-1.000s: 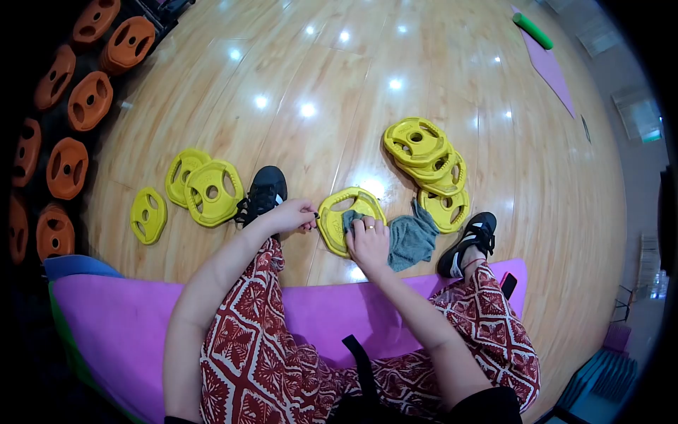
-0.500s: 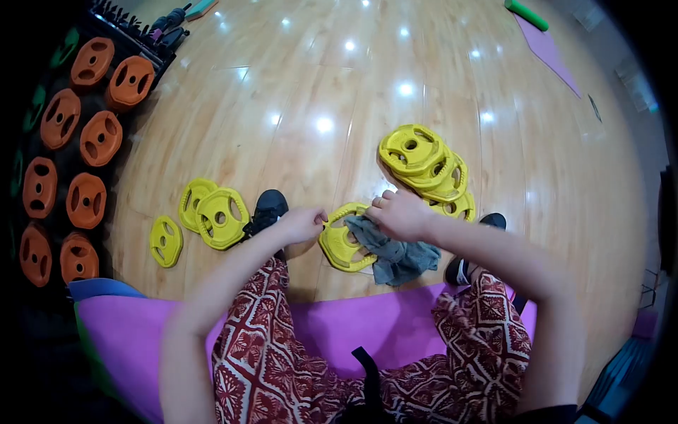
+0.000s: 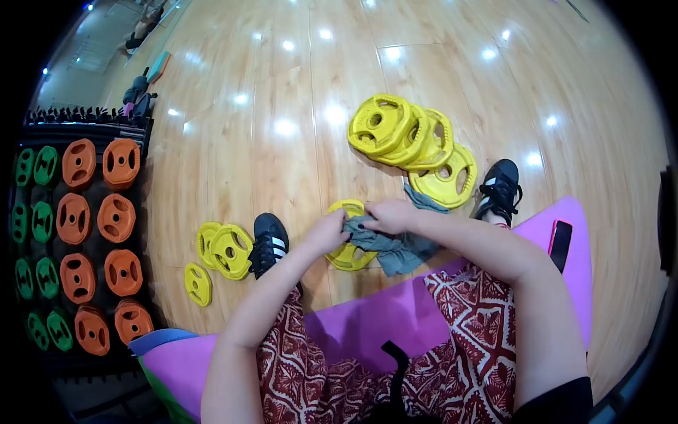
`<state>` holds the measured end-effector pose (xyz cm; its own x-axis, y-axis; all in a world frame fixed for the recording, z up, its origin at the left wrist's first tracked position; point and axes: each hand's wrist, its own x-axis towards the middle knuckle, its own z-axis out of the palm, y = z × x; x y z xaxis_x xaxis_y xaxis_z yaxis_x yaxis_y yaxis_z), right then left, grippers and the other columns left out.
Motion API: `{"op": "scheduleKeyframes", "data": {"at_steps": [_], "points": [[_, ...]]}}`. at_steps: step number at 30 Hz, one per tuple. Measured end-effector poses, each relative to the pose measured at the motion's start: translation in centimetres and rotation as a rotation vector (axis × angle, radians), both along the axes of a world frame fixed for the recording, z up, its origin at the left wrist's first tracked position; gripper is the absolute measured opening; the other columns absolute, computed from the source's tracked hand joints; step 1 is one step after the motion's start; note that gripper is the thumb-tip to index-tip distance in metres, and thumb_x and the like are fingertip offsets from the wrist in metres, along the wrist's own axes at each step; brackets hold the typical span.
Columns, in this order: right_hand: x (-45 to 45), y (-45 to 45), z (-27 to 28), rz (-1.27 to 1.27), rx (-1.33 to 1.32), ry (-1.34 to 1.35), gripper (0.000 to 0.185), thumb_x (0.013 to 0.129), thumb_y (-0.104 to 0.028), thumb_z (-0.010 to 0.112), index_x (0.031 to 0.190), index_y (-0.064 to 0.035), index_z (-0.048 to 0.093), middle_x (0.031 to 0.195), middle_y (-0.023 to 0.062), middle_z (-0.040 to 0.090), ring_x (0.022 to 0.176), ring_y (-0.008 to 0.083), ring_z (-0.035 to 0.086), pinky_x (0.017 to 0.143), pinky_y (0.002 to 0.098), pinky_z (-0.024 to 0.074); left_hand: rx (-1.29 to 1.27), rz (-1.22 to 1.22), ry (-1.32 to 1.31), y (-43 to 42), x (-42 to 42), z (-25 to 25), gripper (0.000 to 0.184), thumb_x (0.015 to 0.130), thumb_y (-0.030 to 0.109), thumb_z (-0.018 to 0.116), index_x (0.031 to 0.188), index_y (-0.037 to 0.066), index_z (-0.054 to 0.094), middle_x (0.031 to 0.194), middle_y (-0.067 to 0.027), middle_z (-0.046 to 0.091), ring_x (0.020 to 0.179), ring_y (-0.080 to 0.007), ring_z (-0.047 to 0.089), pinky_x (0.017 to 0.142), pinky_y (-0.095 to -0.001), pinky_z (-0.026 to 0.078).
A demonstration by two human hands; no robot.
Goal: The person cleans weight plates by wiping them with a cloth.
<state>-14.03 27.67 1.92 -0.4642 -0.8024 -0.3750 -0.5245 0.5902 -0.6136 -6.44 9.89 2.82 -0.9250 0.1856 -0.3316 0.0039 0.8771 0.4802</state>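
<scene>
Plate [image 3: 353,262] in front of you is yellow, multi-sided w/ a ridged grip edge, flat on the wood floor [image 3: 282,166] btwn your shoes. Most of its R half sits under the grey cloth [image 3: 404,254], which is crumpled, spills off the plate's R side & runs up to the nearest disc of the yellow pile [image 3: 413,145].

Your R hand [image 3: 394,215] is over the plate's R half, fingers curled in & gripping the cloth. Your L hand [image 3: 329,232] is at the plate's L side, fingers bunched narrow by the cloth's L end; can't tell if they pinch it.

Edges: plate's far rim & near L rim show past cloth & hands. L shoe [image 3: 270,237] is L of the plate, w/ a small group of yellow discs [image 3: 233,263] farther L. Pile is beyond & R of the plate, overlapped & slanting; R shoe [image 3: 498,191] is well to its R.

Room: strip of floor btwn plate & purple mat [image 3: 381,311] on your side; floor runs wide beyond the plate, esp. beyond-L. Phone [image 3: 560,246] lies on the mat, well R of the plate; orange discs [image 3: 78,219] are racked far L.
</scene>
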Motion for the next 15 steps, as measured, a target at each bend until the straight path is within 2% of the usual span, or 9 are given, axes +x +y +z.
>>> {"op": "scheduleKeyframes", "data": {"at_steps": [2, 3, 5, 7, 8, 12, 13, 14, 15], "points": [[2.0, 1.1, -1.4, -0.033, -0.038, -0.062, 0.033, 0.079, -0.037, 0.054, 0.090, -0.0061, 0.053, 0.081, 0.0174, 0.060, 0.077, 0.0347, 0.058, 0.068, 0.0437, 0.0451, -0.021, 0.072, -0.295, -0.3, 0.4, 1.7, 0.028, 0.070, 0.013, 0.060, 0.095, 0.004, 0.051, 0.085, -0.0175, 0.058, 0.083, -0.0318, 0.057, 0.072, -0.0400, 0.046], [2.4, 1.3, -1.0, -0.064, -0.077, -0.106, 0.030, 0.078, -0.034, 0.056, 0.089, -0.0067, 0.052, 0.077, 0.0171, 0.059, 0.072, 0.0350, 0.057, 0.066, 0.0440, 0.0443, -0.023, 0.078, -0.295, -0.6, 0.6, 1.9, 0.028, 0.070, 0.013, 0.060, 0.095, 0.004, 0.051, 0.085, -0.0175, 0.058, 0.083, -0.0318, 0.057, 0.072, -0.0400, 0.046], [2.5, 1.7, -0.5, -0.034, -0.049, -0.136, 0.026, 0.078, -0.030, 0.057, 0.087, -0.0067, 0.052, 0.078, 0.0162, 0.057, 0.075, 0.0339, 0.055, 0.067, 0.0423, 0.0437, -0.113, 0.001, -0.231, -1.4, 1.1, 2.2, 0.027, 0.069, 0.012, 0.062, 0.093, 0.003, 0.053, 0.086, -0.0168, 0.059, 0.084, -0.0308, 0.057, 0.073, -0.0379, 0.046], [2.6, 2.0, -0.3, -0.125, -0.316, 0.061, 0.022, 0.078, -0.028, 0.056, 0.085, -0.0072, 0.052, 0.085, 0.0130, 0.056, 0.085, 0.0309, 0.053, 0.072, 0.0395, 0.0440, -0.053, 0.037, -0.166, -2.7, 1.6, 1.5, 0.026, 0.070, 0.012, 0.063, 0.092, 0.003, 0.055, 0.085, -0.0163, 0.059, 0.083, -0.0295, 0.057, 0.073, -0.0367, 0.046], [3.0, 1.9, -0.3, -0.156, -0.488, 0.214, 0.017, 0.077, -0.022, 0.054, 0.083, -0.0063, 0.051, 0.086, 0.0122, 0.054, 0.087, 0.0305, 0.051, 0.072, 0.0388, 0.0432, 0.012, 0.062, -0.104, -3.4, 1.9, 1.1, 0.025, 0.070, 0.013, 0.063, 0.091, 0.002, 0.056, 0.085, -0.0158, 0.059, 0.082, -0.0282, 0.058, 0.073, -0.0354, 0.046], [5.1, 0.6, 3.6, -0.156, -0.604, 0.001, 0.012, 0.076, -0.016, 0.050, 0.080, -0.0044, 0.048, 0.081, 0.0147, 0.051, 0.078, 0.0337, 0.051, 0.069, 0.0412, 0.0419, 0.131, 0.154, -0.143, -3.5, 2.2, 1.3, 0.025, 0.070, 0.013, 0.062, 0.093, 0.003, 0.058, 0.086, -0.0145, 0.060, 0.082, -0.0251, 0.059, 0.074, -0.0335, 0.046], [5.9, -0.1, 3.2, -0.138, -0.598, -0.059, 0.013, 0.078, -0.016, 0.048, 0.083, -0.0037, 0.046, 0.080, 0.0160, 0.051, 0.077, 0.0338, 0.052, 0.068, 0.0420, 0.0415, 0.171, 0.112, -0.258, -3.4, 2.1, 1.4, 0.026, 0.073, 0.015, 0.062, 0.096, 0.003, 0.057, 0.087, -0.0128, 0.061, 0.082, -0.0221, 0.059, 0.075, -0.0319, 0.046], [6.8, -0.6, 2.8, -0.099, -0.606, -0.028, 0.015, 0.079, -0.016, 0.048, 0.085, -0.0035, 0.045, 0.082, 0.0161, 0.051, 0.077, 0.0334, 0.052, 0.068, 0.0423, 0.0412, 0.210, 0.069, -0.373, -3.3, 2.0, 1.5, 0.028, 0.075, 0.016, 0.061, 0.099, 0.003, 0.056, 0.088, -0.0112, 0.061, 0.083, -0.0191, 0.059, 0.075, -0.0304, 0.046], [7.4, -1.1, 2.6, -0.061, -0.615, 0.004, 0.016, 0.080, -0.017, 0.047, 0.087, -0.0033, 0.045, 0.083, 0.0162, 0.051, 0.078, 0.0330, 0.052, 0.067, 0.0425, 0.0410, 0.202, 0.063, -0.373, -3.3, 2.1, 1.1, 0.028, 0.075, 0.016, 0.061, 0.099, 0.003, 0.056, 0.088, -0.0112, 0.061, 0.083, -0.0191, 0.059, 0.075, -0.0304, 0.046]]}}
